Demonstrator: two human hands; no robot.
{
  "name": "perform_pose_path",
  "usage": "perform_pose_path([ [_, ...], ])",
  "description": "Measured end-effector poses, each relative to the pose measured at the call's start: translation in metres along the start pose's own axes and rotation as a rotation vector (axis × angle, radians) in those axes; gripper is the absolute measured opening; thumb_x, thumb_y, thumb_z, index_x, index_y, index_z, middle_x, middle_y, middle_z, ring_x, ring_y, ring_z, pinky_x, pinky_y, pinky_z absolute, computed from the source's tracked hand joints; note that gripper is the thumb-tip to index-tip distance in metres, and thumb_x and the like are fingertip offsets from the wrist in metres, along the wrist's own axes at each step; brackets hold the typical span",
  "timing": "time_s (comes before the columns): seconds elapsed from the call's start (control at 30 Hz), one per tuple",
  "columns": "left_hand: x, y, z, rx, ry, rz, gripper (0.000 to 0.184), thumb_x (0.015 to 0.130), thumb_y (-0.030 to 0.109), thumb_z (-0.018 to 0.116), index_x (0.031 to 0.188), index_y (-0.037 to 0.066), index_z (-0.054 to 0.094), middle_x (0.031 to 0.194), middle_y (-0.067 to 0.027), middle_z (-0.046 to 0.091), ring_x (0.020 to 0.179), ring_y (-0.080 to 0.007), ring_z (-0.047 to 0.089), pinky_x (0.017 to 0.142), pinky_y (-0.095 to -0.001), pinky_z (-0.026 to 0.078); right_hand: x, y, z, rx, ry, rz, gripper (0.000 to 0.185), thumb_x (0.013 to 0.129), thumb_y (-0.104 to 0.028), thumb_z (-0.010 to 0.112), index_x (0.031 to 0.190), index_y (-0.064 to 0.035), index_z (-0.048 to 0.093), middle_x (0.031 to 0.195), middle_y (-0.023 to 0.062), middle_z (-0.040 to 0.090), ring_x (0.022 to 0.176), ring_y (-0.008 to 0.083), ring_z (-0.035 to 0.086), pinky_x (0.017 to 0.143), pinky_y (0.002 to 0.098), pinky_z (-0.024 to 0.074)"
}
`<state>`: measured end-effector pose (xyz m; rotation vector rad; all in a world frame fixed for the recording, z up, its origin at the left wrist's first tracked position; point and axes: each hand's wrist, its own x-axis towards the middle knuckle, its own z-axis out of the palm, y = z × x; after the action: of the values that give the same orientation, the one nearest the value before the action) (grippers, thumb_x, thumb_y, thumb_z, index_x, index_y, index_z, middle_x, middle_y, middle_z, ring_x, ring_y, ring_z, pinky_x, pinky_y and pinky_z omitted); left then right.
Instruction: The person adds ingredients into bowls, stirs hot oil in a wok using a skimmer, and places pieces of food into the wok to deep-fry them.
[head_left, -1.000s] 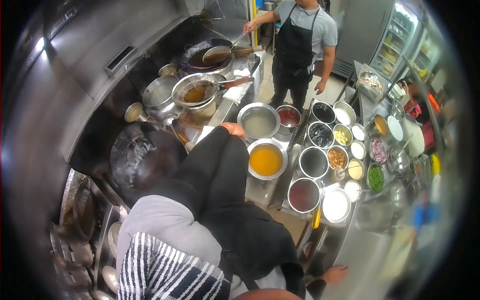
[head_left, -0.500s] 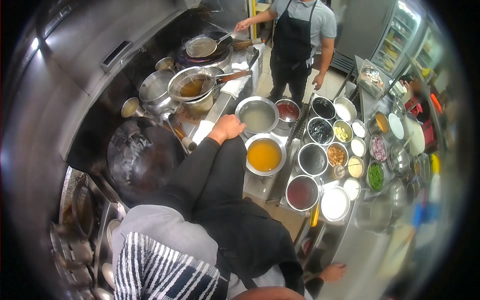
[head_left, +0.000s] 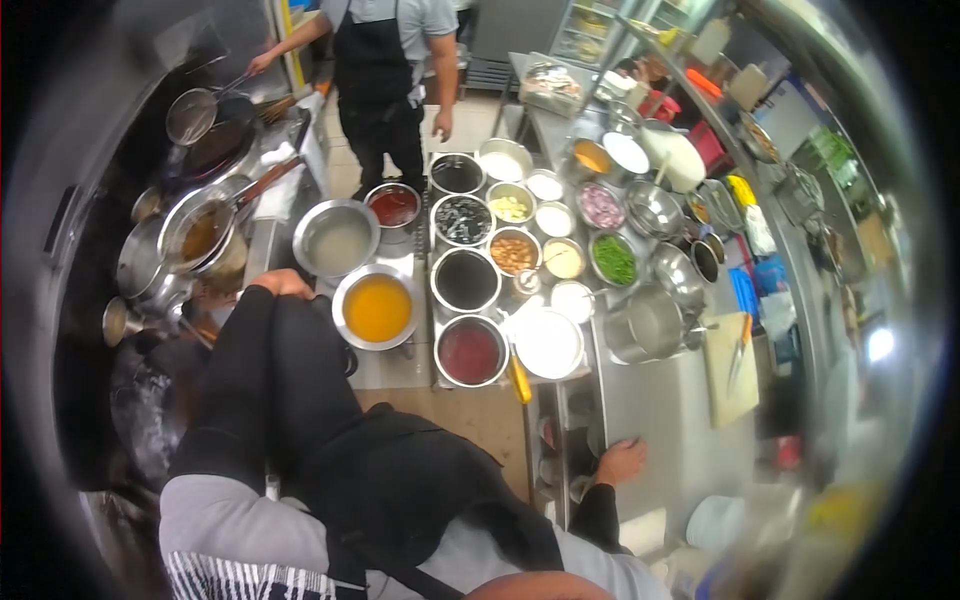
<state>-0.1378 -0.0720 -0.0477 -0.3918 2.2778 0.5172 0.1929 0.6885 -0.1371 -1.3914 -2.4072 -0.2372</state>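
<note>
My left hand (head_left: 287, 284) is closed, its fingers curled down at the end of the black sleeve; what it grips, if anything, is hidden. Close to it are a steel bowl of cloudy liquid (head_left: 340, 240) and a bowl of orange liquid (head_left: 378, 307). My right hand (head_left: 623, 461) rests on the edge of the steel counter (head_left: 680, 420), fingers stretched out and holding nothing. Beyond it lies a cutting board (head_left: 722, 375) with a knife (head_left: 740, 355).
A person (head_left: 385, 90) in a black apron holds a strainer (head_left: 192, 117) over a wok at the back left. Several round containers (head_left: 467, 280) fill the middle. Another wok (head_left: 150, 405) and a strainer over a pot (head_left: 200, 228) stand on the left.
The view has turned right, bringing the cutting board and more counter into sight. My left hand stays near the bowls; my right hand remains at the counter. The other person's strainer has been raised.
</note>
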Motion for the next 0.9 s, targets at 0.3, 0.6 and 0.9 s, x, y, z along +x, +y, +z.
perform_pose_path([
  [0.3, 0.004, 0.000, 0.000, 0.093, 0.020, -0.010, 0.043, 0.076, 0.039, 0.078, 0.105, 0.008, 0.077, 0.105, -0.0084, 0.075, 0.097, -0.0229, 0.070, 0.088, -0.0360, 0.050, 0.003, 0.006, 0.009, 0.044, -0.120, 0.064, 0.037, 0.095, -0.028, 0.052, 0.129, -0.0145, 0.058, 0.141, 0.0071, 0.054, 0.130, 0.0306, 0.048, 0.102, 0.0506, 0.0407],
  [0.6, -0.042, 0.012, 0.002, 0.078, 0.395, 0.116, 0.051, 0.078, 0.050, 0.064, 0.094, 0.003, 0.076, 0.101, -0.0210, 0.072, 0.099, -0.0373, 0.068, 0.091, -0.0433, 0.050, 0.005, 0.011, 0.006, 0.071, -0.197, -0.036, 0.037, 0.099, -0.026, 0.048, 0.130, -0.0084, 0.056, 0.140, 0.0163, 0.053, 0.127, 0.0320, 0.052, 0.102, 0.0489, 0.0429],
  [0.9, -0.042, 0.017, 0.000, 0.250, 0.272, 0.046, 0.047, 0.078, 0.042, 0.067, 0.111, 0.008, 0.073, 0.119, -0.0193, 0.067, 0.111, -0.0350, 0.065, 0.096, -0.0425, 0.050, -0.002, 0.031, 0.029, -0.157, 0.120, -0.364, 0.037, 0.099, -0.034, 0.049, 0.125, -0.0097, 0.061, 0.118, 0.0116, 0.067, 0.101, 0.0332, 0.066, 0.086, 0.0455, 0.0520],
])
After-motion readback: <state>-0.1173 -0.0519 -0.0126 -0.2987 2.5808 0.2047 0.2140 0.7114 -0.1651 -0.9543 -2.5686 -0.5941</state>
